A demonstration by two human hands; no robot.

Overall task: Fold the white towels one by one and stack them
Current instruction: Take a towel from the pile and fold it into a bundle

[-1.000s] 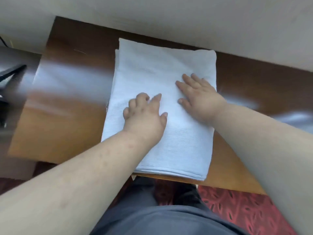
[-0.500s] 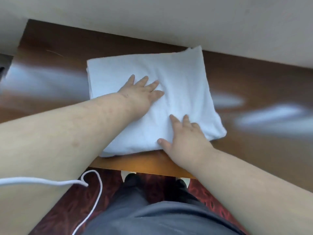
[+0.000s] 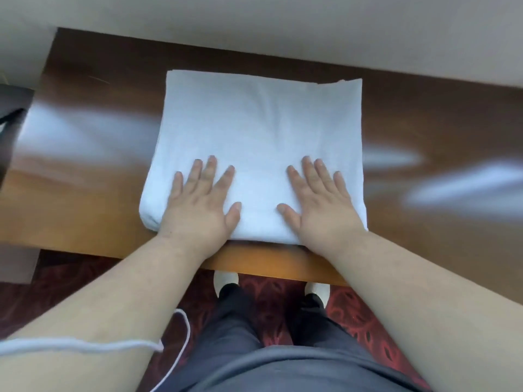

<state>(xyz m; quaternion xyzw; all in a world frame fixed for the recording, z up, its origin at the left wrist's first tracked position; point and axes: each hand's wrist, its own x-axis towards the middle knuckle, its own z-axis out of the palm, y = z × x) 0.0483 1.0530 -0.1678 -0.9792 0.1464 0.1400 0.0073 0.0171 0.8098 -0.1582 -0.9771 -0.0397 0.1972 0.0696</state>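
Observation:
A folded white towel [image 3: 260, 131] lies flat on the brown wooden table [image 3: 85, 165], squared up with its near edge close to the table's front edge. My left hand [image 3: 198, 205] rests palm down on the towel's near left part, fingers straight and spread. My right hand [image 3: 319, 205] lies flat in the same way on the near right part. Layered edges show at the towel's far right corner and its left side. Neither hand holds anything.
A pale wall [image 3: 283, 24] runs along the table's far edge. A dark object [image 3: 11, 131] stands at the table's left end. A white cord [image 3: 85, 346] hangs over my left forearm. Below the table are red patterned carpet [image 3: 353, 312] and my shoes.
The towel has been turned from a long, slanted lie to square with the table. Both hands have slid to its near edge, side by side and flat.

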